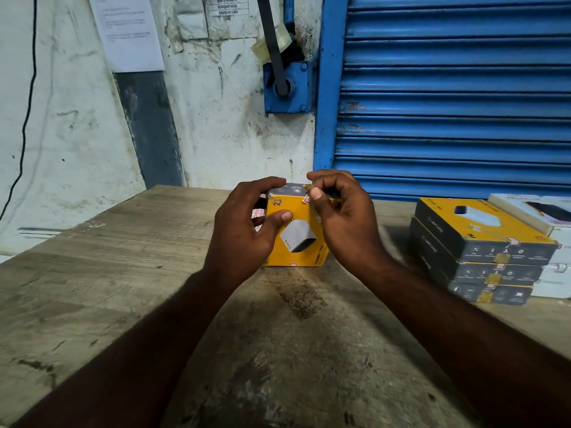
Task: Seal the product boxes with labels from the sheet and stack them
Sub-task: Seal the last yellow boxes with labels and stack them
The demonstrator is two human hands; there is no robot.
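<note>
Grips yellow box [301,239], upright on the table [123,288], with left hand [241,236] curled round its side; pinches a label [306,199] at its top edge with right hand [346,223]. Stack of boxes [482,251] well apart, rightward.

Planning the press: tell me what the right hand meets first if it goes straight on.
The right hand, aimed left, pinches a small red-and-white label at the top edge of the yellow cardboard box; that box comes first, probably.

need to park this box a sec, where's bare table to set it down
Bare table left of the left hand, up to the wall, and in front between the forearms. Crowded on the right: stacked boxes by the shutter.
</note>
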